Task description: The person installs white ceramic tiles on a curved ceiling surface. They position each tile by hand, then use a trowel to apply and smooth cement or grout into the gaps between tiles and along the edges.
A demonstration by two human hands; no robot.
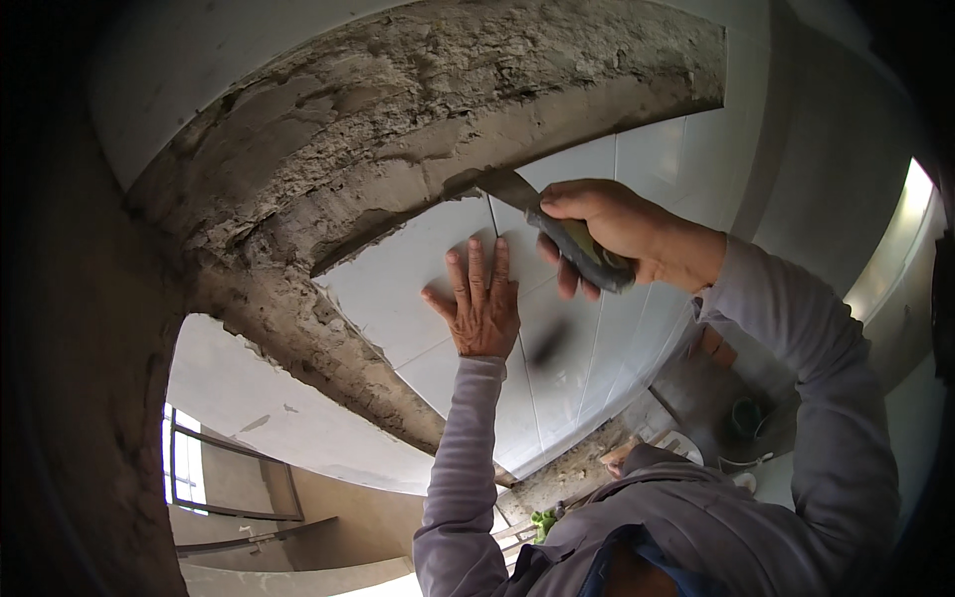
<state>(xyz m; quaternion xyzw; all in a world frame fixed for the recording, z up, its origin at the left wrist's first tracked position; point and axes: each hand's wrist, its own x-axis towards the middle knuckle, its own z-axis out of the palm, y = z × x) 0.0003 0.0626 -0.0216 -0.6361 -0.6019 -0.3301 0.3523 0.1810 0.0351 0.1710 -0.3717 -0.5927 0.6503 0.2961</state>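
Note:
White wall tiles (pixel 398 274) with thin joints between them stand in front of me. My left hand (pixel 483 308) lies flat on one tile near a joint, fingers stretched out. In my right hand (pixel 637 231) is a putty knife (pixel 587 254) with a dark handle. Its flat blade (pixel 509 187) reaches up and left to the tiles' top edge, where the bare mortar begins; whether the tip touches the tile or the mortar, I cannot tell. The tile edge there is ragged with grey mortar.
Rough bare mortar (pixel 428 90) runs in a band above the tiles and down their left side (pixel 318 363). A pale panel (pixel 259 388) and a window (pixel 189 463) lie at lower left. Behind me is a dark bucket (pixel 746 416).

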